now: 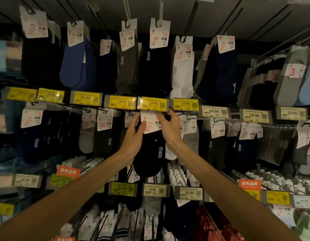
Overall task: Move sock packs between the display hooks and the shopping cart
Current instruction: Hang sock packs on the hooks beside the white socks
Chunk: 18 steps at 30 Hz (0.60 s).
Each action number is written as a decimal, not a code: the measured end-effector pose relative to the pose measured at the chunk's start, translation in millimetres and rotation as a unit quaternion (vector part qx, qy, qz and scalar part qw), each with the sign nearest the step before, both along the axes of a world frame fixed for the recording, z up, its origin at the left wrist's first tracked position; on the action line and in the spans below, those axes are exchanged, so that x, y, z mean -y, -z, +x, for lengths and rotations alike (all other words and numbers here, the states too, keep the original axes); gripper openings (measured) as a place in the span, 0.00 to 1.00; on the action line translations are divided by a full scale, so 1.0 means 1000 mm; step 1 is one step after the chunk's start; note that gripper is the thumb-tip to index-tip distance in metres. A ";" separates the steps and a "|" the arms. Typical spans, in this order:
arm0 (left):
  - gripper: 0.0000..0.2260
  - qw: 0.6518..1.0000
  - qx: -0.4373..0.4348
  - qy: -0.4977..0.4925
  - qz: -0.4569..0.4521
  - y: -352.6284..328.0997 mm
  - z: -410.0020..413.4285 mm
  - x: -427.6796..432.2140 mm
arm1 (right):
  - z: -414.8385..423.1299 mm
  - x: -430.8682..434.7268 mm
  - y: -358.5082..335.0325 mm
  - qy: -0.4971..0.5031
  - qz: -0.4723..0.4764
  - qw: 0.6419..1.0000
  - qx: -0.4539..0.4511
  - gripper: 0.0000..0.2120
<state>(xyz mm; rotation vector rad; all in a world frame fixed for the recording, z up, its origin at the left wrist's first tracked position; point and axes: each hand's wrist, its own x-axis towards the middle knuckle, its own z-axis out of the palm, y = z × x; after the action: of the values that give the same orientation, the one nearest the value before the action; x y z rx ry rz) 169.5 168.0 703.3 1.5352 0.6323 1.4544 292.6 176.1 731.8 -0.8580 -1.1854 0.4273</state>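
- Both your hands are up at the rack, close together, one on each side of a single black sock pack (150,153).
- Your left hand (133,136) pinches the left edge of the pack's white card (151,125): thumb on the front face, fingers curled up along the side.
- Your right hand (170,130) grips the card's right edge, with the fingertips (161,117) on the front near the top corner.
- So both hands are clamped on the same pack, with only the width of the card between them.
- The pack hangs straight down between your wrists. The socks' white logo print sits just inside your right wrist.
- The card's top edge tucks up behind the yellow price tag (153,103) marked 16.90, directly above your fingertips.
- You can't tell whether the card is on a hook; the tag hides that spot.
- Above your right hand, past the tag row, hangs a white sock pack (183,70).
- Just right of your right wrist is a grey sock pack (191,141), behind the hand.
- Below and between your forearms is a pale price tag (155,190) marked 19.90.
- Outside your left forearm is an orange sign (68,171).
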 end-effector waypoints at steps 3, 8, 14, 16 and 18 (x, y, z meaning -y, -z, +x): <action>0.19 1.000 -0.001 0.006 -0.007 -0.005 0.000 -0.004 | -0.002 -0.005 -0.003 0.007 0.011 1.000 -0.013 0.11; 0.21 1.000 -0.010 0.009 -0.007 -0.005 0.000 -0.004 | -0.003 -0.009 0.003 0.027 0.024 0.999 -0.008 0.12; 0.20 1.000 -0.007 0.012 -0.004 0.001 -0.002 -0.006 | -0.002 -0.008 0.007 0.042 0.040 0.998 0.010 0.10; 0.19 1.000 -0.006 0.012 -0.007 0.000 -0.002 -0.007 | -0.002 -0.008 0.004 0.030 0.038 0.999 0.007 0.10; 0.19 1.000 -0.002 0.010 -0.016 -0.002 -0.001 -0.010 | 0.000 -0.007 -0.002 0.004 0.028 1.000 -0.006 0.09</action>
<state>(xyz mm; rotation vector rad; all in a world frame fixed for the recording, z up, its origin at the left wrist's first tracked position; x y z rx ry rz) 168.6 177.8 704.9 1.5161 0.6388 1.4207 292.6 183.2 733.5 -0.8102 -1.1777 0.3892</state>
